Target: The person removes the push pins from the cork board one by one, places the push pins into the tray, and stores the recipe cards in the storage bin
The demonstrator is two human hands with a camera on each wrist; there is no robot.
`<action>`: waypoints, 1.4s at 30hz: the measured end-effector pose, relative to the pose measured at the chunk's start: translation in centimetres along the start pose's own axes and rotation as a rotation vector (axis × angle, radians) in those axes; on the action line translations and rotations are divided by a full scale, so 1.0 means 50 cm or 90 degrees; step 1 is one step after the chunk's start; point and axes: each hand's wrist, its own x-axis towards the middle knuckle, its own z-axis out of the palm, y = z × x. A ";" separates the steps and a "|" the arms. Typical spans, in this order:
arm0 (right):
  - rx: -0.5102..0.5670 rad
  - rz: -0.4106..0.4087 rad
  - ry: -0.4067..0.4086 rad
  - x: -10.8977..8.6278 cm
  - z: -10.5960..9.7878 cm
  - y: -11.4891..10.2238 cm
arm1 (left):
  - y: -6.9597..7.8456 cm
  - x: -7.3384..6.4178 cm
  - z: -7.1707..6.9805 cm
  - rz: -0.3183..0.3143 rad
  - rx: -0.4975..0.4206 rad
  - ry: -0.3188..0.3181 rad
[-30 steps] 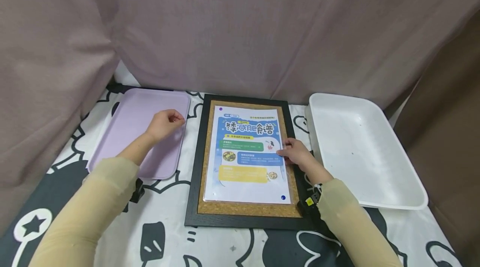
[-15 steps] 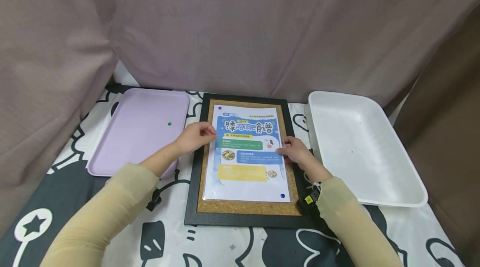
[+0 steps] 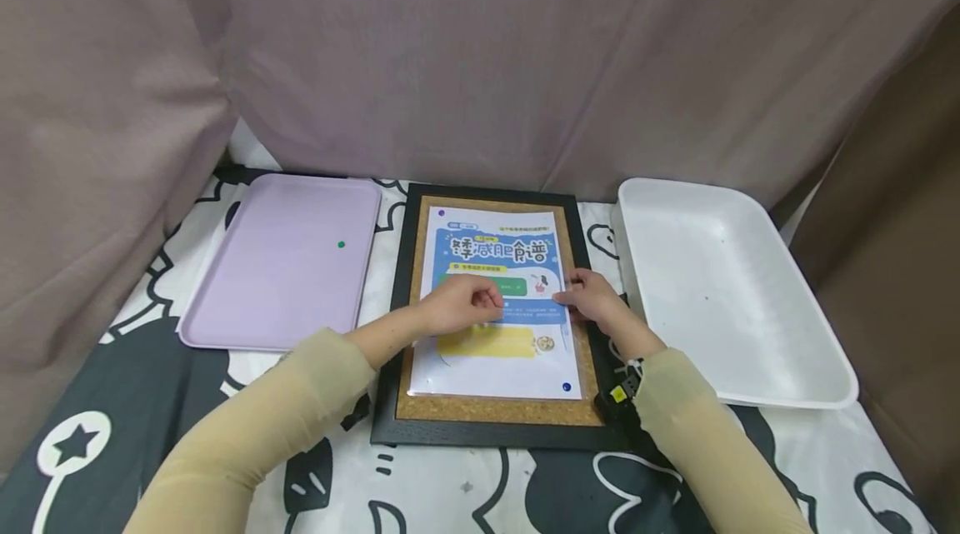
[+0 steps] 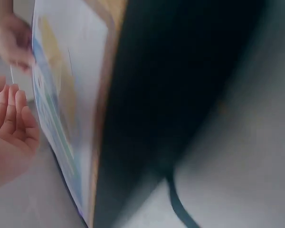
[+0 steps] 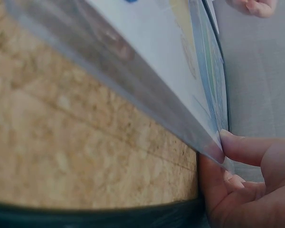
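A laminated printed poster lies on a black-framed corkboard. Dark blue-purple round-headed pins, one at the upper left and one at the lower right, sit at its corners. My right hand pinches the poster's right edge between thumb and fingers; the right wrist view shows that plastic edge lifted off the cork. Over the middle of the poster is my left hand, its fingers loosely curled, with nothing visible between them in the left wrist view. A small green pin lies on the lilac tray.
To the right of the board stands a deep white tray with a few tiny specks in it. A black-and-white patterned cloth covers the table. Brownish curtains hang behind and at both sides.
My left hand has moved right, from above the lilac tray to over the poster. The green pin now shows on the tray where that hand was. My right hand keeps its pinch.
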 end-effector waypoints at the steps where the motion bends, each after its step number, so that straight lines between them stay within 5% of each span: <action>1: 0.000 0.001 0.000 0.000 0.000 0.000 | 0.006 0.003 0.010 0.002 -0.004 -0.013; 14: -0.012 -0.002 0.006 0.010 0.001 0.005 | 0.054 0.049 0.116 0.073 0.050 -0.126; 21: -0.009 -0.007 0.005 0.007 0.003 0.007 | 0.062 0.059 0.160 0.097 0.140 -0.140; 32: -0.004 -0.009 0.005 0.013 0.002 0.007 | 0.080 0.056 0.186 0.100 0.260 -0.160; 42: -0.008 -0.005 0.003 0.010 0.002 0.007 | 0.087 0.052 0.179 0.109 0.249 -0.202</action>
